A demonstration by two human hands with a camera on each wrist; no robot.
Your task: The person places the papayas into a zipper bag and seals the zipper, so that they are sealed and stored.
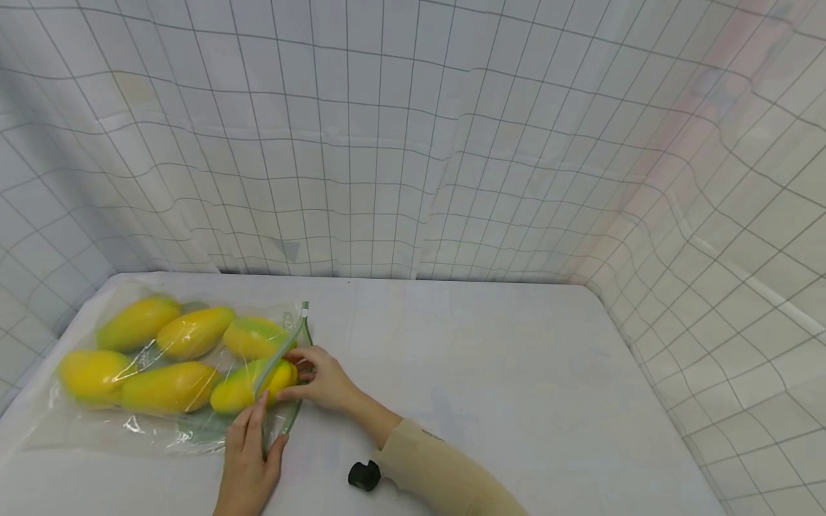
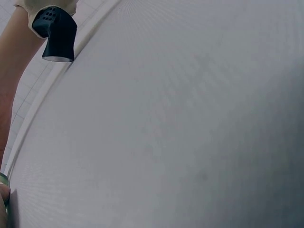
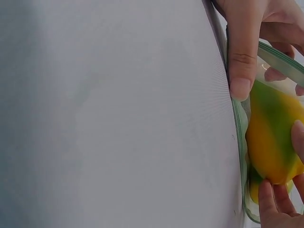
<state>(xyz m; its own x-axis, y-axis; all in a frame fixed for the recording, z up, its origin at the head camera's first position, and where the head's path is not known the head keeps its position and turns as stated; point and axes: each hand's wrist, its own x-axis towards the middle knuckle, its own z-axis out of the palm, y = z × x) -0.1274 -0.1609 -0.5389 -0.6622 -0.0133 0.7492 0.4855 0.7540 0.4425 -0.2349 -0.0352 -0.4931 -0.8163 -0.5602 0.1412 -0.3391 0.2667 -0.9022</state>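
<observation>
A clear zip bag (image 1: 193,437) with green zip strips lies on the left of the table, several yellow-green mangoes inside. At its mouth, my right hand (image 1: 328,380) grips a mango (image 1: 282,378), fingers and thumb on either side of it. My left hand (image 1: 248,448) holds the near side of the mouth; its thumb (image 3: 241,78) lies on the lower zip strip while its fingers are at the upper one, the two strips standing apart. In the right wrist view the mango (image 3: 273,135) sits between the strips, with fingertips of the right hand (image 3: 280,204) against its end.
The white table (image 1: 490,387) reaches far to the right of the bag. Gridded white curtains (image 1: 387,143) hang behind and at both sides. A black wrist camera (image 1: 364,476) sits by the right sleeve (image 1: 445,473).
</observation>
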